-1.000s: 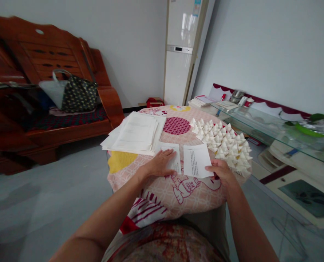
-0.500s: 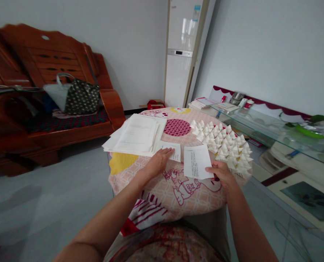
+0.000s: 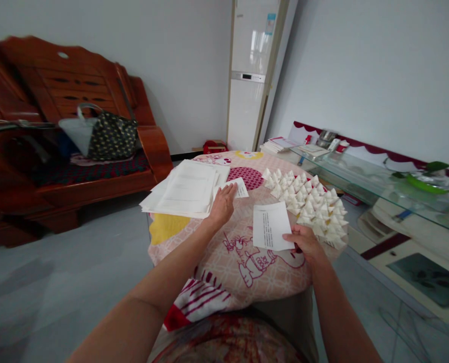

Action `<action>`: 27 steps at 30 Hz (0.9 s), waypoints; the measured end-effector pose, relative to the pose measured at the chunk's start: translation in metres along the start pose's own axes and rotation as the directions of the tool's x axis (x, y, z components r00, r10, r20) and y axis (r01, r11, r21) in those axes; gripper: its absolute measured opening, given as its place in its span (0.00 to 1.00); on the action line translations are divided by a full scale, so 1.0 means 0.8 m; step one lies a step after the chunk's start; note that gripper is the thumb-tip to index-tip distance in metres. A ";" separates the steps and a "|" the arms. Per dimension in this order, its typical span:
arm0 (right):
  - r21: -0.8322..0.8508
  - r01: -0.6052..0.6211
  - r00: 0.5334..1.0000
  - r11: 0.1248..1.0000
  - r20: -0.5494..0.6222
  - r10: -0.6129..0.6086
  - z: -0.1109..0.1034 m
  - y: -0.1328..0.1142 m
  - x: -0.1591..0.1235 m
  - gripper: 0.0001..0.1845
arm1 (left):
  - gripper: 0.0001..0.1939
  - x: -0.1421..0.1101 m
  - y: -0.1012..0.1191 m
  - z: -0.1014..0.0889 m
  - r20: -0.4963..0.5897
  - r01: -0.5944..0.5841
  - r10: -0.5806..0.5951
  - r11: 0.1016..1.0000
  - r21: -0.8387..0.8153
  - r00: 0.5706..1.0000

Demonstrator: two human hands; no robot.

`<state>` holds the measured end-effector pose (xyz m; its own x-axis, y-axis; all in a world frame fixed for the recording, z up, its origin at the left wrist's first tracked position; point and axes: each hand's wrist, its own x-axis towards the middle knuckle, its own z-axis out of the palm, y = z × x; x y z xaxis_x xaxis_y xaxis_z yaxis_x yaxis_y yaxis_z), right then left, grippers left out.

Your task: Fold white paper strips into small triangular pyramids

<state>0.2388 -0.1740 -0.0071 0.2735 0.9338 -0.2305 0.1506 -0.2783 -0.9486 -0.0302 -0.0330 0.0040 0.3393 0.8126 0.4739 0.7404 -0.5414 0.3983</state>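
Observation:
My right hand [image 3: 303, 243] pinches the lower right edge of a printed sheet of paper [image 3: 270, 226] between thumb and fingers, just over the tablecloth [image 3: 213, 252]. Stretched out flat, my left hand [image 3: 223, 204] lies on a smaller piece of printed paper [image 3: 242, 188], covering part of it. That piece is beside the right edge of a stack of white paper sheets [image 3: 190, 189]. Beyond my right hand stand rows of small pointed folded-paper pieces [image 3: 307, 201] along the table's right side.
A glass-topped cabinet [image 3: 379, 184] runs along the right wall, with books [image 3: 277, 144] and a green dish [image 3: 429, 182] on it. A wooden sofa [image 3: 107, 184] holding bags [image 3: 113, 136] stands at left. Behind the table rises a tall white air conditioner [image 3: 247, 101].
My left hand has pushed the smaller paper away from me, toward the far side of the table beside the stack. My right hand still holds its sheet in nearly the same place.

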 end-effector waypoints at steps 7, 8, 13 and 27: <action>-0.007 0.003 1.000 1.000 0.013 -0.003 -0.002 0.006 0.005 0.23 | 0.33 0.020 -0.009 0.016 0.085 0.086 -0.095 0.991 0.107 0.992; -0.006 -0.001 1.000 1.000 0.014 0.001 -0.001 0.005 0.004 0.22 | 0.33 0.024 -0.010 0.017 0.101 0.098 -0.113 0.986 0.137 0.988; -0.002 -0.006 1.000 1.000 0.015 0.006 0.000 0.002 0.003 0.21 | 0.28 0.047 -0.021 0.024 0.190 0.145 -0.195 0.958 0.245 0.962; 0.179 -0.070 0.991 0.981 0.123 0.048 0.003 -0.007 0.001 0.23 | 0.48 -0.001 -0.013 -0.014 0.536 -0.335 0.328 0.938 -0.087 0.778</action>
<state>0.2357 -0.1709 -0.0028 0.1617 0.9399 -0.3006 -0.0415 -0.2979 -0.9537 -0.0450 -0.0305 0.0086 0.8178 0.5703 0.0779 0.5303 -0.7991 0.2832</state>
